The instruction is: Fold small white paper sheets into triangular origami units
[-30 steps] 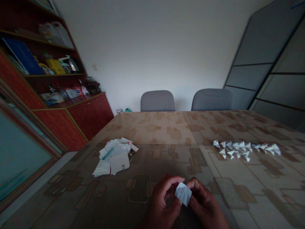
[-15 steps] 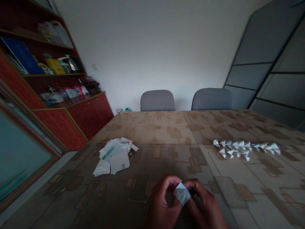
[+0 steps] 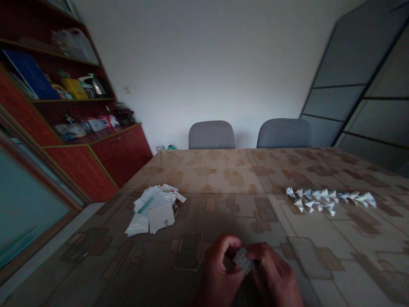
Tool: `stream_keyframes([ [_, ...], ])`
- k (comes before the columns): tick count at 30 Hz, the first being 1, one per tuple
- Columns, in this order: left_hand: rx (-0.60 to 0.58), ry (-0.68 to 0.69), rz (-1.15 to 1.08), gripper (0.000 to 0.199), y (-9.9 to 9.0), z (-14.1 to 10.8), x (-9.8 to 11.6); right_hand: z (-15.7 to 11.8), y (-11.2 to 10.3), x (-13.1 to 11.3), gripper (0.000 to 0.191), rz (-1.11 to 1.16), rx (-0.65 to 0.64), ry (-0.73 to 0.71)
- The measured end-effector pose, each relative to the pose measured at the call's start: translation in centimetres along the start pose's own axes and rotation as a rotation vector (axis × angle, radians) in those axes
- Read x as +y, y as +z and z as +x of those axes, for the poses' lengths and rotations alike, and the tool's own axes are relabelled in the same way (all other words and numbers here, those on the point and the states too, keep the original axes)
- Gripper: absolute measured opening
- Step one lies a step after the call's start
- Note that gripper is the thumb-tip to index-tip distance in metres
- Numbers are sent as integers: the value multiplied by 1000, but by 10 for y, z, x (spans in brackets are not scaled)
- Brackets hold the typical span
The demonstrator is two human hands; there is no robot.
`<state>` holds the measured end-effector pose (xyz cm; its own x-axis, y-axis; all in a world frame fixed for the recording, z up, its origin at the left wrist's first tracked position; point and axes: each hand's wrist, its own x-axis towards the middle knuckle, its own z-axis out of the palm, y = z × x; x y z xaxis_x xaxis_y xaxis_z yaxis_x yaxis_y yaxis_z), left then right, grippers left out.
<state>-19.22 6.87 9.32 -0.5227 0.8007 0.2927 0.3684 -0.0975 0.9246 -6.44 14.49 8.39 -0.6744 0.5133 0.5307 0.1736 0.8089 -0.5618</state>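
Observation:
Near the front edge of the view, a small folded piece of paper (image 3: pixel 243 260) is pinched between both hands. My left hand (image 3: pixel 222 270) is closed on its left side, thumb below and index finger above. My right hand (image 3: pixel 275 273) has its fingers closed on the right side of the same piece. The paper looks greyish and slightly blurred. On the table to the left lies a loose pile of paper sheets and cards (image 3: pixel 161 218). Several small pointed folded paper pieces (image 3: pixel 325 195) stand in rows on the right.
The patterned tabletop (image 3: pixel 223 170) spreads under everything. Beyond its far edge are two grey chairs (image 3: pixel 211 134) (image 3: pixel 284 133). A red cabinet with shelves (image 3: pixel 124 149) stands at the left, and grey panelled doors (image 3: pixel 338 85) at the right.
The paper in my hands has turned and now shows a darker, narrower face. My right fingers have moved further over it.

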Motion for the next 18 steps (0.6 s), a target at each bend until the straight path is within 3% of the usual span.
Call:
stream_keyframes([
  [7,-7,-91,-117,19,-1,-2,-8,0,0,-6,14,154,-27,83],
  [13,-90,-234,-330,14,-1,0,4,5,0,-7,7,287,-27,190],
  [18,-16,-230,-307,14,-2,-1,4,3,4,-6,10,304,-70,205],
])
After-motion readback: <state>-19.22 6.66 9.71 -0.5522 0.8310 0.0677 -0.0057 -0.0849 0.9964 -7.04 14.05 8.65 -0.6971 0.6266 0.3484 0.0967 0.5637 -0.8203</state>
